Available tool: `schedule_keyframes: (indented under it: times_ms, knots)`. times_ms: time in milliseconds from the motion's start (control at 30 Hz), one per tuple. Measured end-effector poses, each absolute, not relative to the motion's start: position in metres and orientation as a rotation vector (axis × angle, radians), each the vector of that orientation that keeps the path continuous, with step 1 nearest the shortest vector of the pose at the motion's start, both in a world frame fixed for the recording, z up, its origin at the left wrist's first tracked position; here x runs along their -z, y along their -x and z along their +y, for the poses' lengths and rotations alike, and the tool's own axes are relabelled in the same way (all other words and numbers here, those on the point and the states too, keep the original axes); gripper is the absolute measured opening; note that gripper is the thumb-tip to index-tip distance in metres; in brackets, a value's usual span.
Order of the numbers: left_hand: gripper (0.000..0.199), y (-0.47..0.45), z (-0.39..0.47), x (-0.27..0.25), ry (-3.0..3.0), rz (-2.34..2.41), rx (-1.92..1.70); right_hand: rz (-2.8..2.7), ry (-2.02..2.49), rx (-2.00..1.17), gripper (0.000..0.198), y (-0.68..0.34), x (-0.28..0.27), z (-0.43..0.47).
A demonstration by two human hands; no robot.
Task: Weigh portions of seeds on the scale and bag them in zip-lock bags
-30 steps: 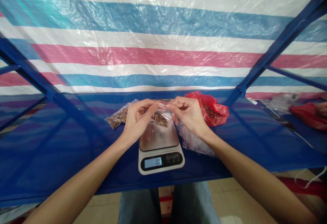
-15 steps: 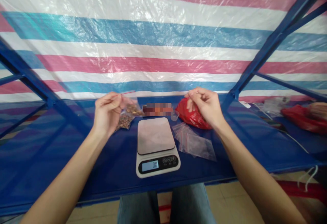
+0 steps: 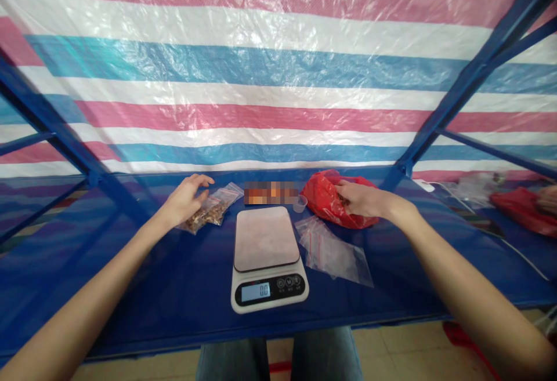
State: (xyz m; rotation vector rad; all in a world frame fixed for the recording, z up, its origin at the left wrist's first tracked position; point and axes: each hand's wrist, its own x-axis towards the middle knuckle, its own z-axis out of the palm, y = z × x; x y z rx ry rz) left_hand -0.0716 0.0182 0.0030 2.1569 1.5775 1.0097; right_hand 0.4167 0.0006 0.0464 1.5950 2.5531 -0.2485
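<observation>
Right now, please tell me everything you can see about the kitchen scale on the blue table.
The kitchen scale is a white, plastic-looking body with rounded corners, lying flat at the near middle of the blue table. Its shiny, metal-looking platform is bare. The dark front panel holds a small lit display reading 0.0 and three round buttons. Neither hand touches it. A pile of empty clear bags lies close to its right side; whether they touch it is unclear.

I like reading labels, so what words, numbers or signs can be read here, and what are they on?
"0.0" on the lit display of the kitchen scale.
Button markings beside the display: too small to read.
The patch behind the scale is blurred; nothing reads there.
No print shows on the red bag or the clear bags.
</observation>
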Motion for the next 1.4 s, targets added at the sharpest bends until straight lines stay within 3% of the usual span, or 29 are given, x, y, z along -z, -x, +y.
schedule_keyframes:
  times_ms: [100,333,433,567,767,933,1167,1400]
  knots:
    - [0.038,0.063,0.017,-0.002,-2.307,1.502,-0.952,2.664,-1.543,0.248,0.034,-0.415,-0.039,0.010]
    - [0.043,0.042,0.004,0.004,-2.399,1.361,-0.856,2.978,-1.466,0.092,0.067,-0.438,0.003,0.022]
    - [0.043,0.042,0.000,0.007,-2.419,1.293,-0.798,3.008,-1.460,0.082,0.071,-0.444,0.008,0.022]
    - [0.043,0.047,-0.003,0.011,-2.487,1.263,-0.665,3.020,-1.484,0.054,0.057,-0.445,-0.001,0.020]
    - [0.045,0.060,0.003,0.014,-2.522,1.337,-0.656,3.071,-1.427,0.137,0.019,-0.445,-0.024,0.015]
    - [0.045,0.066,0.006,0.017,-2.512,1.367,-0.690,3.115,-1.518,0.131,0.017,-0.443,-0.039,0.007]
    - [0.046,0.067,0.008,0.018,-2.500,1.365,-0.695,3.396,-2.009,-0.149,0.020,-0.394,-0.052,-0.021]
    - [0.048,0.067,0.007,0.018,-2.491,1.369,-0.681,3.591,-1.446,0.308,0.025,-0.351,-0.018,-0.029]
